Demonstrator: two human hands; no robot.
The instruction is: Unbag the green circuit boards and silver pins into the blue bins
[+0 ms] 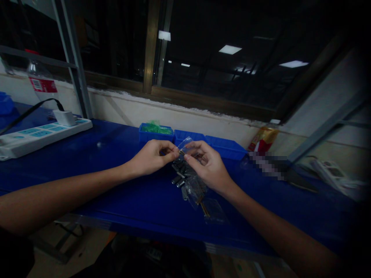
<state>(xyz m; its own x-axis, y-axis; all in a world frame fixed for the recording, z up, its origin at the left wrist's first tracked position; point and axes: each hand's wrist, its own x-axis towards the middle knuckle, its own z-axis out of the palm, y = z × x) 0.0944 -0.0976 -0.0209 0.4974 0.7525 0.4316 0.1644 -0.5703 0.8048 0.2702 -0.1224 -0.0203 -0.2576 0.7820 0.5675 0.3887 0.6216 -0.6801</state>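
Observation:
My left hand (155, 155) and my right hand (207, 164) meet above the blue table, both closed on a small clear plastic bag (185, 143). Thumb and fingers of each hand pinch it from either side. Something thin and brass-coloured shows at the bag, partly hidden by the fingers. Below the hands lies a pile of short dark metallic cylinders (179, 178). Beside them, partly under my right hand, are more clear bags, one of them a bag with thin brass-coloured pieces (216, 210) nearest the table's front edge.
Behind the hands stand a blue bin (142, 135) with green plastic in it and another blue bin (227, 148). A white power strip (43, 135) with a plugged-in adapter (64, 117) lies left, near a bottle (43, 83). A red and gold packet (263, 139) leans against the wall.

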